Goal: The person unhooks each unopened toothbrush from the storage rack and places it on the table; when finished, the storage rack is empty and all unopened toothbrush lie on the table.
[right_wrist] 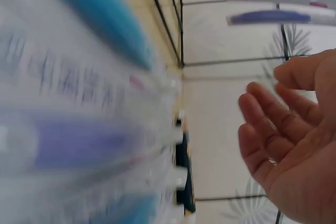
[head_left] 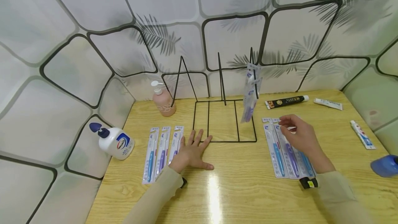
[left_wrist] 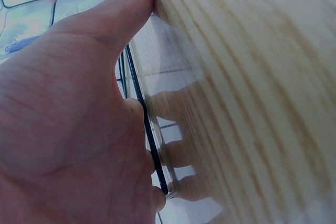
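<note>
- Toothbrush packs by the right hand (head_left: 287, 148): flat, clear blister packs lying side by side on the wooden table (head_left: 236, 189), right of the wire rack (head_left: 224, 120); blue- and purple-handled brushes show through.
- Right hand (head_left: 300, 136) hovers over the top ends of those packs, fingers loosely bent. The wrist view shows the palm empty; whether the fingertips touch a pack, I cannot tell.
- Hung packs (head_left: 252, 96): at least two already dangle from the rack's right-hand prong, clear of the table.
- Left-hand row of packs (head_left: 161, 153): three lie just left of the left hand, untouched.
- Judgement: early stage; only the right prong is loaded, two prongs bare, and about six packs remain flat.
- Left hand (head_left: 192, 149) lies flat, fingers spread, palm pressed on the table at the rack's front left corner, holding nothing.
- Around: pink pump bottle (head_left: 163, 99), white pump bottle (head_left: 115, 141), toothpaste tubes (head_left: 287, 101) at the back right.
</note>
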### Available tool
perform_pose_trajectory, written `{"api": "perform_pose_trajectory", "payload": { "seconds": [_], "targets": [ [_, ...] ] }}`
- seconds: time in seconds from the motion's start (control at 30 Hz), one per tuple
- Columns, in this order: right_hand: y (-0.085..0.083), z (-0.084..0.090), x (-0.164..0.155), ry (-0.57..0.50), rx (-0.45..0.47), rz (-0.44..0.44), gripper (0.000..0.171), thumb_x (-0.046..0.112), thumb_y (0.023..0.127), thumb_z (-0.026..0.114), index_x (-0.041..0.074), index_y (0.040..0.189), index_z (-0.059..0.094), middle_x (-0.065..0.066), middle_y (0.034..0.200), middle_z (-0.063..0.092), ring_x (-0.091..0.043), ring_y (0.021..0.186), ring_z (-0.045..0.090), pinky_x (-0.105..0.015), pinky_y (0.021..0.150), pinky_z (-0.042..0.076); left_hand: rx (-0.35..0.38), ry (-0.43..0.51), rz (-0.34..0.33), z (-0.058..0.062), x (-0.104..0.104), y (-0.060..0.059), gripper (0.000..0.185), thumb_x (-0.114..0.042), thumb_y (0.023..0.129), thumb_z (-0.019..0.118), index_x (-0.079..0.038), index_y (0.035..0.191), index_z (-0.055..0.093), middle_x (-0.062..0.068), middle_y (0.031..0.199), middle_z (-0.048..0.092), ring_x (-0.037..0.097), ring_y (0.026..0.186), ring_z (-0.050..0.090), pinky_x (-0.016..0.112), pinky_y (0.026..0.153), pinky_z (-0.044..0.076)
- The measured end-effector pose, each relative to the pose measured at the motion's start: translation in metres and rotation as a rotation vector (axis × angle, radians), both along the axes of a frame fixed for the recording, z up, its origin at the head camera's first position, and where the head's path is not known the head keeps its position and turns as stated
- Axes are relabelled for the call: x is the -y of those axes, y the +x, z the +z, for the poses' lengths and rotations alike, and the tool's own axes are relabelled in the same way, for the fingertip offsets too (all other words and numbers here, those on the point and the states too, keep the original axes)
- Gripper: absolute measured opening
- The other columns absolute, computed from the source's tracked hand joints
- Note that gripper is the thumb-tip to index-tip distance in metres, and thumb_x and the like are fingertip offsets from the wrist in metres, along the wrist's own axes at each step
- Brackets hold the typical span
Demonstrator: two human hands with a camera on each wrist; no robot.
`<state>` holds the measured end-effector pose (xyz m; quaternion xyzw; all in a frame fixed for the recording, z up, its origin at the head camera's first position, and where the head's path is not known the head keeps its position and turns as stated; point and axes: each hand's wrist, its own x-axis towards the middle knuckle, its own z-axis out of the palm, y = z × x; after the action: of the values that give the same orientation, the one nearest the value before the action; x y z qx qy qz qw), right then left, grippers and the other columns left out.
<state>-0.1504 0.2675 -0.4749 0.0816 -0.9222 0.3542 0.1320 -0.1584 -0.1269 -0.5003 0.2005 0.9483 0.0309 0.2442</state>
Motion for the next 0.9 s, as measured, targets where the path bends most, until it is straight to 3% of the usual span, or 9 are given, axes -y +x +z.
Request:
{"api": "perform_pose_trajectory", "payload": {
  "seconds": [0.13,0.2,0.33,0.47,0.63,0.9],
  "targets": [
    [-0.006,0.000,0.025,-0.144,-0.096,0.086,0.036,0.004,0.095,0.067,0.004,0.131,0.062,-0.014,0.120,0.071,0.013,0.103,0.055,-0.014,0.082,0.047,0.000,0.013,0.000,-0.004,0.001,-0.001,0.118,-0.083,0.075,0.064,-0.041,0.163,-0.001,0.005,0.172,-0.015,0.038,0.159,-0.012,0.073,0.120,0.003],
    [-0.009,0.004,0.037,-0.205,-0.131,0.118,0.034,0.002,0.094,0.068,0.006,0.128,0.064,-0.013,0.130,0.067,0.010,0.115,0.054,-0.016,0.087,0.046,0.005,0.003,0.002,-0.001,0.000,0.000,0.116,-0.082,0.076,0.065,-0.040,0.163,-0.001,0.004,0.172,-0.015,0.037,0.159,-0.012,0.072,0.121,0.003],
    [-0.015,0.014,0.056,-0.290,-0.194,0.160,0.026,-0.003,0.091,0.070,0.008,0.114,0.069,-0.012,0.141,0.060,-0.008,0.134,0.050,-0.020,0.092,0.044,0.012,-0.010,0.003,0.004,-0.001,0.001,0.116,-0.080,0.077,0.066,-0.039,0.164,0.000,0.004,0.172,-0.015,0.036,0.159,-0.013,0.071,0.122,0.002],
    [-0.017,0.022,0.070,-0.327,-0.227,0.179,0.025,-0.007,0.088,0.071,0.010,0.106,0.071,-0.011,0.142,0.059,-0.015,0.131,0.053,-0.022,0.093,0.042,0.008,0.009,0.005,-0.002,0.000,-0.001,0.117,-0.082,0.075,0.066,-0.042,0.163,-0.001,0.004,0.172,-0.015,0.037,0.159,-0.012,0.073,0.121,0.002],
    [-0.020,0.027,0.078,-0.322,-0.239,0.180,0.023,-0.010,0.087,0.070,0.006,0.105,0.071,-0.013,0.140,0.059,-0.003,0.127,0.051,-0.019,0.093,0.041,0.011,0.024,0.009,-0.012,0.003,-0.004,0.119,-0.085,0.073,0.064,-0.046,0.161,-0.005,0.002,0.171,-0.020,0.036,0.158,-0.017,0.074,0.120,0.001],
    [-0.012,0.051,0.094,-0.365,-0.277,0.228,0.017,-0.017,0.087,0.064,-0.010,0.101,0.069,-0.027,0.127,0.059,0.011,0.118,0.047,-0.015,0.091,0.039,-0.013,0.021,0.005,-0.013,0.003,-0.004,0.121,-0.087,0.070,0.064,-0.046,0.161,-0.004,0.002,0.172,-0.015,0.036,0.159,-0.011,0.075,0.119,0.003]
  ]
}}
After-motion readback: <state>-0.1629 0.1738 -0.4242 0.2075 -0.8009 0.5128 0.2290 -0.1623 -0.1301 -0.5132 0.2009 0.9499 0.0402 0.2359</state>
